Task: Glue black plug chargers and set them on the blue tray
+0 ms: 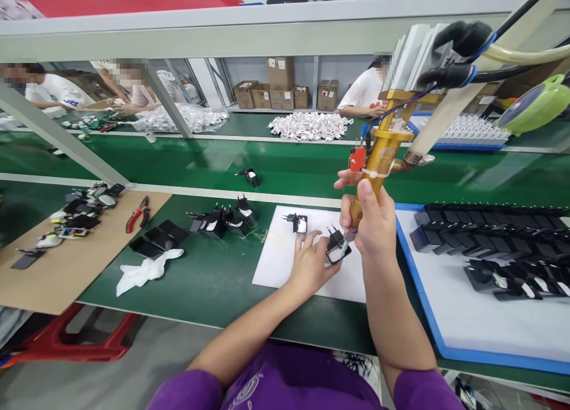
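My right hand [371, 214] is wrapped round a gold glue dispensing gun [382, 154] with hoses and a red switch, its nozzle pointing down. The nozzle tip reaches the rim of an open black power adapter [337, 248] with plug pins. My left hand [312, 261] closes its fingers and thumb on that adapter, steadying it on a white foam sheet [278, 261]. Another adapter [300, 224] with a white part inside lies on the sheet just beyond my left fingers. How much glue is in the held adapter I cannot tell.
A blue-edged tray [427, 315] with rows of black adapters stands at right. Left are more adapters [214, 223], black housings [155, 239], a white cloth [145, 273], pliers [138, 214] and cardboard [57, 279]. One adapter [252, 177] rests on the green conveyor belt [191, 166]. People sit beyond.
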Demonstrator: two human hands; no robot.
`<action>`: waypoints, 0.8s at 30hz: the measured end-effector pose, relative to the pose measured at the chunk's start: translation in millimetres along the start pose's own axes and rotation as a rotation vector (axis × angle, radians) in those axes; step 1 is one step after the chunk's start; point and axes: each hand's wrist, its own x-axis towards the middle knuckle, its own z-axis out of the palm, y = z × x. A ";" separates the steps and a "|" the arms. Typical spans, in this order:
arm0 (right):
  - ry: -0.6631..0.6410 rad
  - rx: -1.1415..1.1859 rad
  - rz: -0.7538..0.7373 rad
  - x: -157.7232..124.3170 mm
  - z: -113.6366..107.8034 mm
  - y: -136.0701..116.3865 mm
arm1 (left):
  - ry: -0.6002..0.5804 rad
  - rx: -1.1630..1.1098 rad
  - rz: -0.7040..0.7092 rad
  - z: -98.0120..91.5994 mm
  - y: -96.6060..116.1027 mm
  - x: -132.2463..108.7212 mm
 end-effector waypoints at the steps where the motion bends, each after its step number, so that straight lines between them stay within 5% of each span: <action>1: 0.009 0.003 0.000 1.8 -1.8 0.7 | 0.007 0.065 0.017 2.0 -6.9 6.2; 8: 0.074 -0.048 -0.011 9.1 -9.8 3.5 | 0.080 0.311 0.003 4.4 -41.2 29.7; 13: 0.066 -0.072 0.005 9.4 -12.3 6.5 | 0.155 0.305 0.025 -31.5 -62.3 44.2; 18: 0.065 -0.058 0.023 8.5 -12.4 8.7 | 0.088 0.472 -0.373 -76.9 -117.6 125.5; 24: 0.048 -0.069 0.057 7.1 -8.3 7.9 | -0.164 0.527 -0.497 -92.7 -159.4 198.6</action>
